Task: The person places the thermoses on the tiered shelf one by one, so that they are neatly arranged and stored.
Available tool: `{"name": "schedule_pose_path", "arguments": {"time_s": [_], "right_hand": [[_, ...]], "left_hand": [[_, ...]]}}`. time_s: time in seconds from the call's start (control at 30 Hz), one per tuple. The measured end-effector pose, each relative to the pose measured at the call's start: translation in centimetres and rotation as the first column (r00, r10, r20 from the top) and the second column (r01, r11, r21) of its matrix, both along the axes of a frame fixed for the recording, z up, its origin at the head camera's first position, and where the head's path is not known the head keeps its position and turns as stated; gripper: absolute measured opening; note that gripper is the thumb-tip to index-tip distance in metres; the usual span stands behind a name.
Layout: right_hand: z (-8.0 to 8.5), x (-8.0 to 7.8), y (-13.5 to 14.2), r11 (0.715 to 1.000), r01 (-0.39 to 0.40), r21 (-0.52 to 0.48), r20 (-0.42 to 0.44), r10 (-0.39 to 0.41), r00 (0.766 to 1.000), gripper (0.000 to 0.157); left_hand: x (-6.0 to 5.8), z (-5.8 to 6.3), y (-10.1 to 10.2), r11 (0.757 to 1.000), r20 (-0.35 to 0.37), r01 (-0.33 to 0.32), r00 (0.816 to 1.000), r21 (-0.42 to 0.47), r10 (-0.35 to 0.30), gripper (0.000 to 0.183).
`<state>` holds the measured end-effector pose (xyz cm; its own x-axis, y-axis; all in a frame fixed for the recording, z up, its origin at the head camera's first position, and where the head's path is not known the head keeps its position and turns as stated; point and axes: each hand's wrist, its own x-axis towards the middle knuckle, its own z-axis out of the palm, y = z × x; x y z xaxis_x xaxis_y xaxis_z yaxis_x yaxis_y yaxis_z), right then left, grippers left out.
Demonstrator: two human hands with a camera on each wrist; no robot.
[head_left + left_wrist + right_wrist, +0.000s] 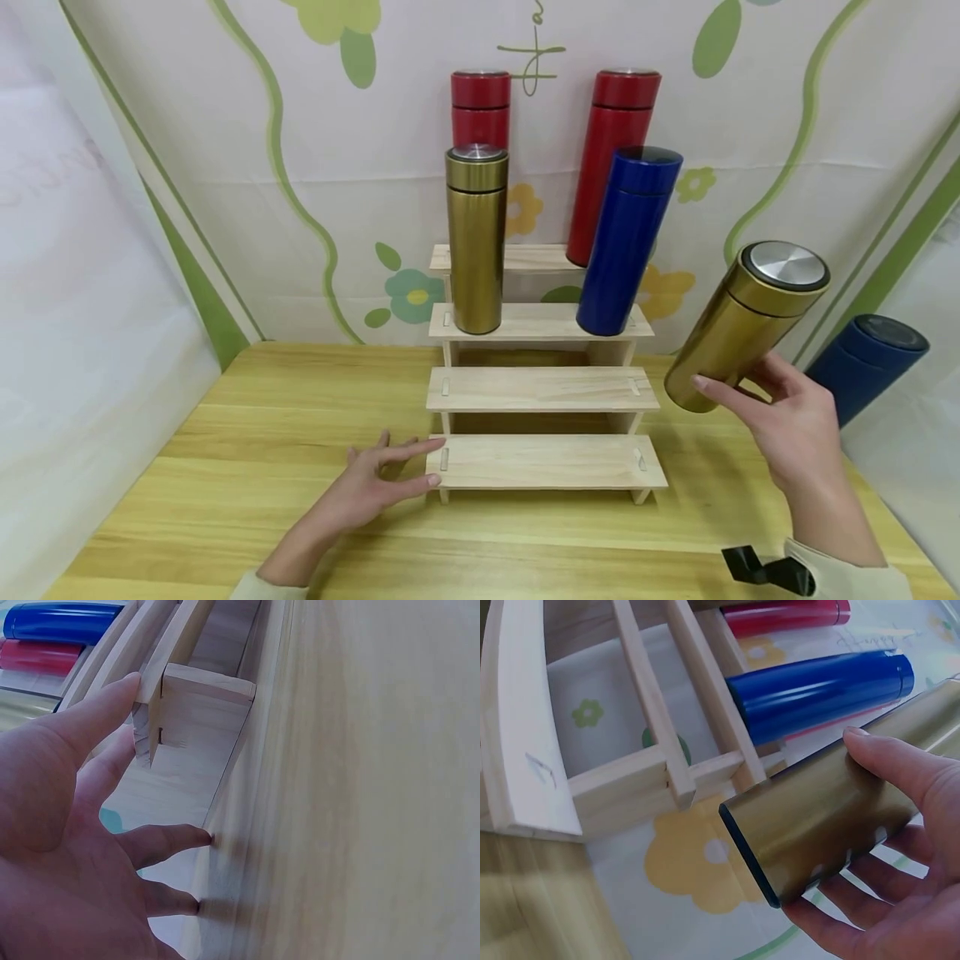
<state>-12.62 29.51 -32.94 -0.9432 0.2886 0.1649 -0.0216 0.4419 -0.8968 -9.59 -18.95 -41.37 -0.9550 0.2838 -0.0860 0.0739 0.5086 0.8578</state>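
My right hand (798,425) grips a gold vacuum flask (750,321) low on its body, held in the air right of a stepped wooden rack (543,462). The flask leans with its silver-topped lid up to the right; in the right wrist view the thumb lies on one side and the fingers on the other. My left hand (371,479) has its fingers spread at the left end of the rack's lowest step, thumb and forefinger tips touching the board. In the left wrist view two other fingertips (202,838) reach down to the table.
On the third step stand another gold flask (476,250) and a blue flask (630,242). Behind them, two red flasks, one at left (480,117) and one at right (611,167), are on the top step. A darker blue flask (866,362) stands beyond my right hand, partly hidden.
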Motion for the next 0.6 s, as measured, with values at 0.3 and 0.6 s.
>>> {"name": "schedule_pose_path", "arguments": {"time_s": [0.3, 0.6], "right_hand": [[0.6, 0.5, -1.0, 0.993, -0.065, -0.096, -0.04, 0.061, 0.997, 0.065], [1.4, 0.3, -3.2, 0.991, -0.125, -0.04, -0.051, 0.123, 0.991, 0.069]], "left_hand": [[0.0, -0.1, 0.1, 1.0, -0.002, 0.007, 1.0, -0.003, -0.007, 0.046], [0.0, 0.0, 0.0, 1.0, 0.007, 0.015, 1.0, 0.017, -0.015, 0.046]]}}
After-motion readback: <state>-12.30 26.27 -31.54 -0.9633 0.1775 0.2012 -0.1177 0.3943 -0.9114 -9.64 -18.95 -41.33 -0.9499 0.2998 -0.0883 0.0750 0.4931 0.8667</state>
